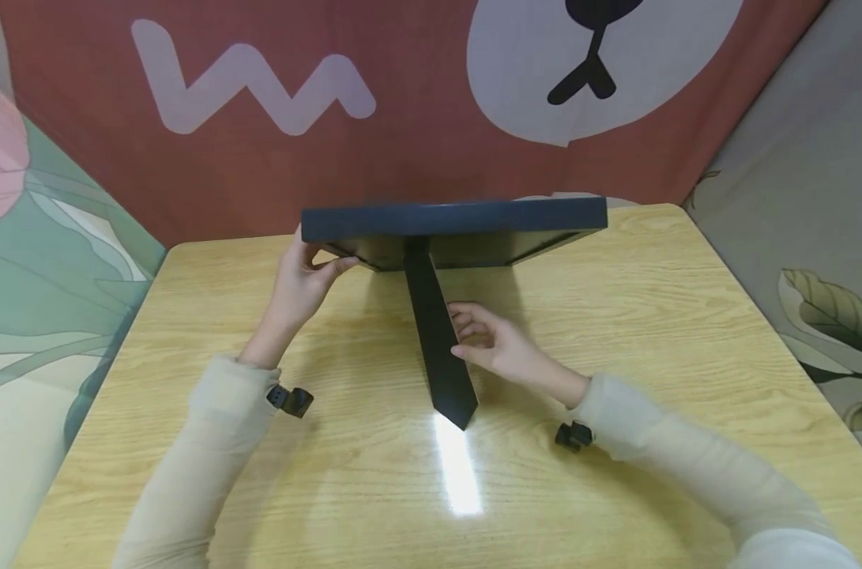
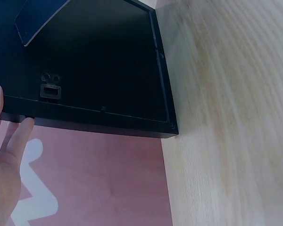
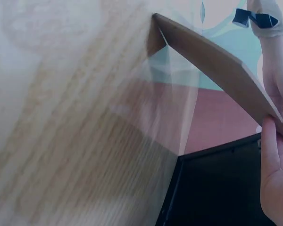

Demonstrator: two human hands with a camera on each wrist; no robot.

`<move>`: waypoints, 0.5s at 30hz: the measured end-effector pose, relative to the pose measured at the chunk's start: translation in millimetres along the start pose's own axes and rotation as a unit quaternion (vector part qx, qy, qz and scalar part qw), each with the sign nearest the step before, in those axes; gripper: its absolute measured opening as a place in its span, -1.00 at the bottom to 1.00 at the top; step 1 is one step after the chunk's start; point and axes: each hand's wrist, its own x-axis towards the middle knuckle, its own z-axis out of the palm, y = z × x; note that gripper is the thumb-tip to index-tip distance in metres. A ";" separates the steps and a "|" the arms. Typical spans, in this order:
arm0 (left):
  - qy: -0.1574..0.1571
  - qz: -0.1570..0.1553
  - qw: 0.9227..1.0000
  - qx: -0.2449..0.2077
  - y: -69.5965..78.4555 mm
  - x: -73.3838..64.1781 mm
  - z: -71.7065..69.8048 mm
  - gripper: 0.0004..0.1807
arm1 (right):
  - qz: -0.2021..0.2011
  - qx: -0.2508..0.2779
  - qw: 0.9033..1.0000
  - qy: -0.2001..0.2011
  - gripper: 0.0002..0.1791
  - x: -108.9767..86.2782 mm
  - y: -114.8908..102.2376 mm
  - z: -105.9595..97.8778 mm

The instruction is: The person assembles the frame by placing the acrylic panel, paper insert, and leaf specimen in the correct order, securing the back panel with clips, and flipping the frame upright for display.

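A black picture frame (image 1: 455, 217) stands upright on the table, its back turned toward me. From its back a black easel leg (image 1: 431, 332) slants down and out to the tabletop. My left hand (image 1: 299, 284) grips the frame's left side, thumb on the back and fingers around the outer edge. On the right edge of the leg, about halfway along, my right hand (image 1: 498, 344) pinches it between thumb and fingers. The left wrist view shows a small metal hanger (image 2: 51, 91) on the dark back panel (image 2: 104, 66). The front of the frame is hidden.
The light wood table (image 1: 615, 340) reaches back to a red cloth backdrop (image 1: 416, 150) with white shapes. Patterned cloths hang at the left (image 1: 61, 261) and right (image 1: 793, 197). Small black cameras (image 1: 291, 401) are worn at both wrists.
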 end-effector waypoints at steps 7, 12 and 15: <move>-0.014 -0.028 1.000 -0.005 -3.9 -3.6 -1.9 -0.36 | 0.008 0.009 1.000 -0.001 -0.32 -1.3 -2.8 8.9; -0.016 -0.026 0.999 0.009 -5.9 -6.6 -1.4 -0.50 | 0.017 0.012 1.000 -0.003 -0.30 -3.3 -4.4 13.0; -0.010 -0.027 1.000 0.008 -6.6 -9.0 -0.6 -0.58 | 0.023 0.009 1.000 -0.005 -0.28 -5.1 -4.6 14.7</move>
